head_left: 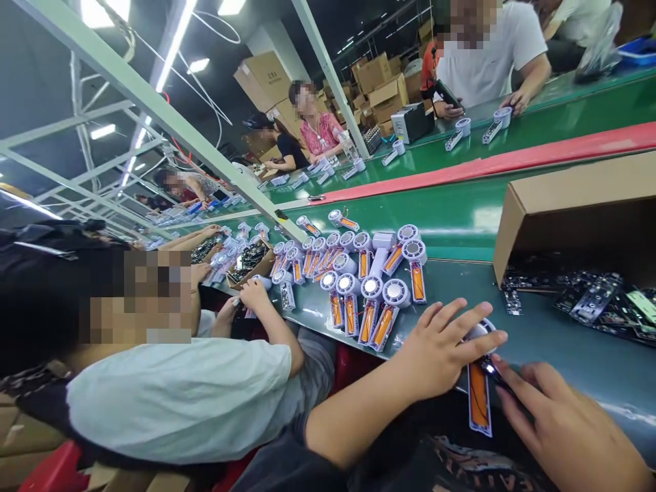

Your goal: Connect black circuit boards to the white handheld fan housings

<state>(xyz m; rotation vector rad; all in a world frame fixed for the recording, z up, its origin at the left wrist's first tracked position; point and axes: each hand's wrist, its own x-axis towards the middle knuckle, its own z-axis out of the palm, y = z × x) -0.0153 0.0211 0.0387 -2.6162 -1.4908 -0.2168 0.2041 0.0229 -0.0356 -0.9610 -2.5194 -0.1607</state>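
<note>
My left hand (445,345) lies flat, fingers spread, pressing on the round head of a small hand-held fan body (479,393) with an orange battery in its open handle, at the table's near edge. My right hand (558,424) comes in from the lower right, its fingers pinched on a small dark part (493,372) at the fan's neck. Beside my left hand lie several more open fan bodies (372,297) in rows.
An open cardboard box (568,205) on its side spills dark circuit boards (594,297) at the right. A green conveyor belt (451,215) runs behind. A co-worker (179,389) sits close on my left; other people work along and across the line.
</note>
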